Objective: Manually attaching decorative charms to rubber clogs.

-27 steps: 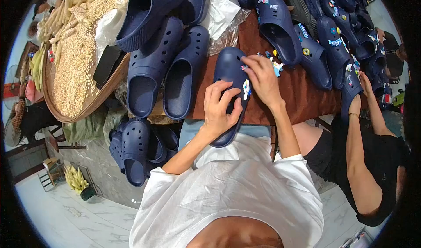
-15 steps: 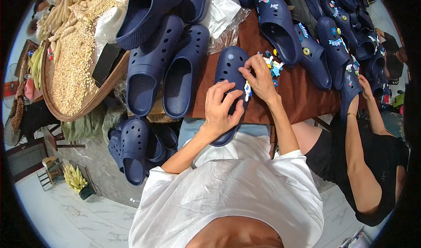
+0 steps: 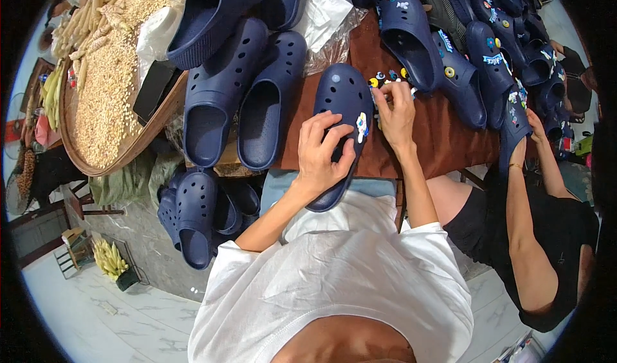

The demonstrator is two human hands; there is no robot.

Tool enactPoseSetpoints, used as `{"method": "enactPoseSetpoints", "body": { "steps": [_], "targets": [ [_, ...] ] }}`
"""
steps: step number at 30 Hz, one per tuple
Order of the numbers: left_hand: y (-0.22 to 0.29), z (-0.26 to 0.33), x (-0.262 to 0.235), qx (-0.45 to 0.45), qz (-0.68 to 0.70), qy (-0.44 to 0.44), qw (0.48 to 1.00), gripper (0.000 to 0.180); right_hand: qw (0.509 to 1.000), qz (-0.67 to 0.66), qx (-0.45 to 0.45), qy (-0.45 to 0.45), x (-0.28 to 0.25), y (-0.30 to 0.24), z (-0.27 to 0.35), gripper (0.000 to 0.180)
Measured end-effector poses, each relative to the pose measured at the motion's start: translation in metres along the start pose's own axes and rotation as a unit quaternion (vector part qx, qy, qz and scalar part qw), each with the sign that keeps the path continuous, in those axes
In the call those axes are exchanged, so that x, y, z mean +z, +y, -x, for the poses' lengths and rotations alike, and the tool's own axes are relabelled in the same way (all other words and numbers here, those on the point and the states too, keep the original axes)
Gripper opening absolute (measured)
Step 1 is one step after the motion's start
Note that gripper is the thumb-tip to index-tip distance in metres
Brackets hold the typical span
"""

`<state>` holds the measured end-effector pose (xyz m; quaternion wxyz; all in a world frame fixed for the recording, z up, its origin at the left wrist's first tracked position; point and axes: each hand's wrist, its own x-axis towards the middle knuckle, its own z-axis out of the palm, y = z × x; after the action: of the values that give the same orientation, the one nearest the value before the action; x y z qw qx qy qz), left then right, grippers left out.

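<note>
- Navy clog (image 3: 342, 96), perforated, toe toward the top, at frame centre.
- White charm (image 3: 361, 125) on its right edge.
- Small multicoloured charms (image 3: 373, 82), clustered right of its toe.

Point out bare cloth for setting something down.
Widest patch: brown cloth between the right forearm and the decorated clogs. A narrow strip lies between the central clog and the plain clog to its left. Crowded: charms at the right hand, clogs beyond.

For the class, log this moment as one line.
Left hand: on clog | Right hand: at loose charms | Clog: white charm on right side
</note>
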<state>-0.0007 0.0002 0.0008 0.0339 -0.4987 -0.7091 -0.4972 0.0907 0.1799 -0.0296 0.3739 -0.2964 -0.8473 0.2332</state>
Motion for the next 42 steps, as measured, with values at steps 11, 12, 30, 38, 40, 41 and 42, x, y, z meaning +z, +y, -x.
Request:
{"method": "enactPoseSetpoints", "body": {
  "steps": [11, 12, 30, 38, 40, 41, 42],
  "targets": [
    [0.0, 0.002, 0.001, 0.003, -0.004, -0.003, 1.0, 0.024, 0.988, -0.114, -0.039, -0.095, -0.005, -0.038, 0.003, 0.024],
    [0.0, 0.003, 0.0, 0.002, -0.007, -0.001, 1.0, 0.024, 0.988, -0.117, -0.041, -0.096, 0.0, -0.038, -0.007, 0.024],
    [0.0, 0.003, 0.003, 0.03, 0.008, -0.003, 1.0, 0.027, 0.957, -0.108, -0.161, -0.216, 0.027, -0.023, -0.059, 0.022],
    [-0.001, 0.0, 0.002, 0.019, 0.004, -0.002, 1.0, 0.025, 0.962, -0.101, -0.181, -0.177, 0.038, -0.02, -0.055, 0.021],
    [-0.001, 0.001, 0.002, 0.017, 0.008, -0.001, 1.0, 0.025, 0.961, -0.094, -0.189, -0.18, 0.037, -0.02, -0.055, 0.021],
    [-0.001, 0.001, 0.002, 0.015, 0.012, 0.0, 1.0, 0.024, 0.959, -0.088, -0.196, -0.183, 0.037, -0.021, -0.055, 0.02],
    [-0.001, 0.002, 0.002, 0.016, 0.013, 0.001, 1.0, 0.024, 0.959, -0.087, -0.197, -0.183, 0.037, -0.021, -0.055, 0.02]
  ]
}}
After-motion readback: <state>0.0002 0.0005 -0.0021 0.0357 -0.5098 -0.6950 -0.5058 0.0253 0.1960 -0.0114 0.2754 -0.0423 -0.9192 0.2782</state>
